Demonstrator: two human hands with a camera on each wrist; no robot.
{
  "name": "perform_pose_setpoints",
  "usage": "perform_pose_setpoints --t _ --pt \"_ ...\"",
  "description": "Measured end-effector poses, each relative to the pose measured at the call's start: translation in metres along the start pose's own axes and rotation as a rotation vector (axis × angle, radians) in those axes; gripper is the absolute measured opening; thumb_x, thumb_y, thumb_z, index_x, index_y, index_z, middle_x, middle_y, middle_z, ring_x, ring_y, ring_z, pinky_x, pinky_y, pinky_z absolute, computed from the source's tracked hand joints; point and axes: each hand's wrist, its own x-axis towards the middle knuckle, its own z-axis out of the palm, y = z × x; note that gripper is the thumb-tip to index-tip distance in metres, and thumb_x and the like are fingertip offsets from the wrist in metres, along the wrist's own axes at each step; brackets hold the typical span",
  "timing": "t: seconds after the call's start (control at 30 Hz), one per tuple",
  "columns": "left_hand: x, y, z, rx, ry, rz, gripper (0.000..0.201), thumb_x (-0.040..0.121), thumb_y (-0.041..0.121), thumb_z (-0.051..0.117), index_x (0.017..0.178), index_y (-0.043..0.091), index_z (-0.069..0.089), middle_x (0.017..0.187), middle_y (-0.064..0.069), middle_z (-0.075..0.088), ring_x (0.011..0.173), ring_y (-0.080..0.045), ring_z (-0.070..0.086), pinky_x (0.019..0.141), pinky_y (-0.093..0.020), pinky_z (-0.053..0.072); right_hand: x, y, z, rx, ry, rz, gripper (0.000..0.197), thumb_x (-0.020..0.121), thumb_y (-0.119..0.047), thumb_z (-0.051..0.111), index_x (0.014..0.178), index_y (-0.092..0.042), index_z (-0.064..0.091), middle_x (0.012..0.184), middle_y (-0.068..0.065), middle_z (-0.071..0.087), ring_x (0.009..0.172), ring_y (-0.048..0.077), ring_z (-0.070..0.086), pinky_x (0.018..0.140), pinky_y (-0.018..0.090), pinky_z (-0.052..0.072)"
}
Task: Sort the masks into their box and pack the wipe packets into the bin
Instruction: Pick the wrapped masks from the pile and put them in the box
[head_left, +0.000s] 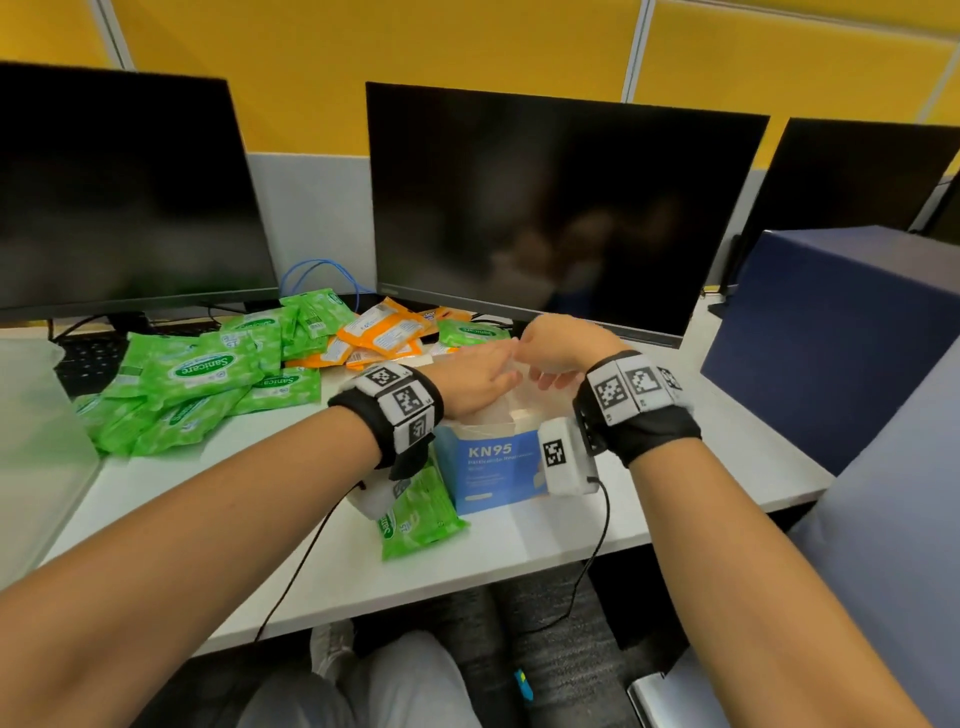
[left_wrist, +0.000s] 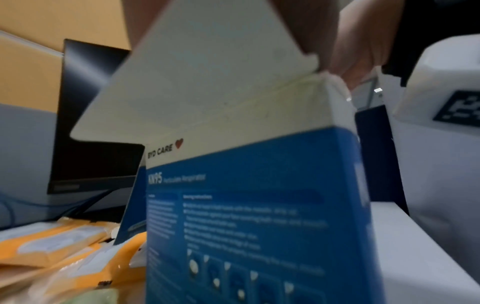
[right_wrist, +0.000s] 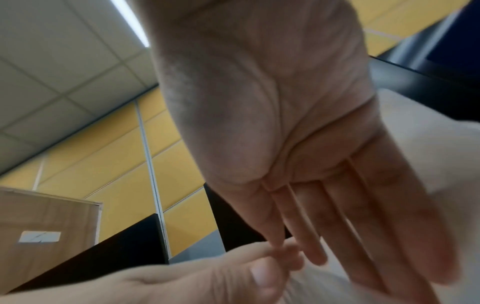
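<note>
A blue and white KN95 mask box (head_left: 491, 470) stands open near the desk's front edge, its white flap (left_wrist: 207, 72) raised. Both hands hover just above its opening. My left hand (head_left: 480, 376) pinches a pale, translucent mask packet (head_left: 522, 397) between thumb and forefinger. My right hand (head_left: 558, 353) lies against the same packet (right_wrist: 415, 144) with straight fingers (right_wrist: 363, 216). The box's inside is hidden. Green wipe packets (head_left: 208, 379) are heaped at the left, orange ones (head_left: 384, 330) lie behind, and one green packet (head_left: 418, 517) lies beside the box.
A translucent bin (head_left: 36, 447) stands at the desk's left edge. Two dark monitors (head_left: 545, 208) and a keyboard (head_left: 91, 358) line the back. A blue partition (head_left: 831, 338) closes off the right side. Cables hang from both wrists over the desk front.
</note>
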Motion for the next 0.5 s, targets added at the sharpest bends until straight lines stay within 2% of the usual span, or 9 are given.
perform_pose_setpoints --t 0.07,0.13,0.23,0.3,0.37,0.4,0.43,0.47,0.5 --pt "-0.006 -0.003 -0.019 -0.112 0.126 0.037 0.043 0.100 0.021 0.039 0.142 0.010 0.037 0.143 -0.009 0.043 0.133 -0.021 0.039 0.113 -0.036 0.029 0.002 -0.017 -0.010 0.014 0.193 -0.088 0.030 0.093 -0.030 0.048 0.105 -0.009 0.067 0.099 0.009 0.071 0.080 0.021 0.067 0.074 0.031 0.055" --pt "-0.014 -0.013 -0.044 -0.124 0.179 -0.008 0.036 0.099 0.014 0.039 0.134 0.007 0.045 0.129 -0.009 0.053 0.117 -0.021 0.050 0.101 -0.032 0.038 -0.001 -0.044 -0.014 0.157 0.368 -0.244 0.025 0.090 -0.021 0.050 0.108 -0.014 0.066 0.110 0.006 0.067 0.093 0.022 0.062 0.077 0.028 0.049" --pt "-0.029 -0.053 -0.072 -0.033 0.233 -0.154 0.029 0.094 0.004 0.040 0.119 0.001 0.056 0.113 -0.018 0.061 0.102 -0.029 0.058 0.086 -0.035 0.044 -0.008 -0.101 0.001 0.344 0.430 -0.384 0.023 0.086 -0.016 0.047 0.103 -0.019 0.061 0.108 0.006 0.063 0.097 0.025 0.060 0.085 0.036 0.051" --pt "-0.044 -0.089 -0.076 0.060 0.231 -0.264 0.027 0.092 0.000 0.044 0.114 -0.003 0.060 0.115 -0.022 0.063 0.108 -0.033 0.059 0.088 -0.037 0.044 -0.010 -0.135 0.023 0.339 0.344 -0.360 0.024 0.088 -0.016 0.044 0.108 -0.014 0.058 0.114 0.012 0.061 0.099 0.032 0.061 0.078 0.038 0.052" --pt "-0.063 -0.122 -0.071 0.111 0.158 -0.398 0.032 0.093 0.005 0.048 0.122 -0.001 0.059 0.127 -0.021 0.058 0.118 -0.033 0.054 0.093 -0.035 0.041 -0.011 -0.153 0.050 0.147 0.077 -0.341 0.033 0.094 -0.013 0.041 0.124 -0.005 0.052 0.126 0.018 0.057 0.107 0.033 0.060 0.063 0.030 0.045" --pt "-0.071 -0.137 -0.066 0.136 0.105 -0.460 0.035 0.094 0.008 0.048 0.127 0.000 0.057 0.132 -0.019 0.055 0.123 -0.032 0.050 0.097 -0.034 0.040 -0.010 -0.156 0.066 0.043 -0.067 -0.327 0.036 0.096 -0.012 0.040 0.129 -0.001 0.050 0.131 0.018 0.055 0.110 0.030 0.058 0.061 0.026 0.043" --pt "-0.078 -0.149 -0.060 0.148 0.052 -0.503 0.037 0.094 0.009 0.047 0.130 0.002 0.055 0.136 -0.018 0.052 0.126 -0.031 0.048 0.100 -0.033 0.038 -0.010 -0.154 0.080 -0.060 -0.140 -0.292 0.037 0.097 -0.013 0.040 0.131 0.000 0.050 0.135 0.017 0.053 0.113 0.029 0.055 0.069 0.027 0.046" --pt "-0.083 -0.158 -0.053 0.143 0.012 -0.528 0.039 0.095 0.010 0.046 0.133 0.004 0.052 0.140 -0.016 0.048 0.129 -0.030 0.045 0.103 -0.032 0.036 -0.006 -0.149 0.092 -0.122 -0.168 -0.244 0.038 0.098 -0.015 0.040 0.132 -0.002 0.051 0.138 0.016 0.050 0.119 0.029 0.052 0.084 0.031 0.047" --pt "-0.084 -0.165 -0.046 0.125 -0.013 -0.541 0.041 0.095 0.011 0.046 0.136 0.006 0.049 0.144 -0.014 0.044 0.132 -0.028 0.041 0.105 -0.030 0.034 -0.001 -0.142 0.100 -0.146 -0.179 -0.196 0.038 0.099 -0.016 0.039 0.132 -0.002 0.051 0.139 0.015 0.049 0.125 0.030 0.049 0.095 0.034 0.043"
